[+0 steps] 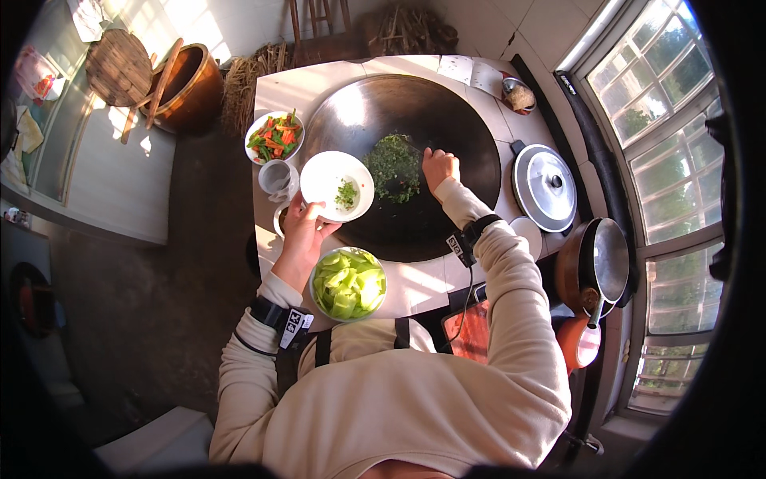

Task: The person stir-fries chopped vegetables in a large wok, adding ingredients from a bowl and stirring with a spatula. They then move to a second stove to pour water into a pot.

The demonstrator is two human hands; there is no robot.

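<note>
A large iron wok is set into the tiled stove top in front of me. Chopped green herbs lie in a heap at its middle. My right hand is closed over the wok around the handle of a utensil; its thin metal shaft reaches toward the herbs, and its head is hidden. My left hand holds a white bowl by its near rim, over the wok's left edge. The bowl is tilted so that its inside shows, with a small clump of chopped greens in it.
A bowl of sliced green vegetable stands near my body. At the left are a bowl of cut red and green peppers and a clear cup. On the right sit a lidded pot, pans and a small bowl.
</note>
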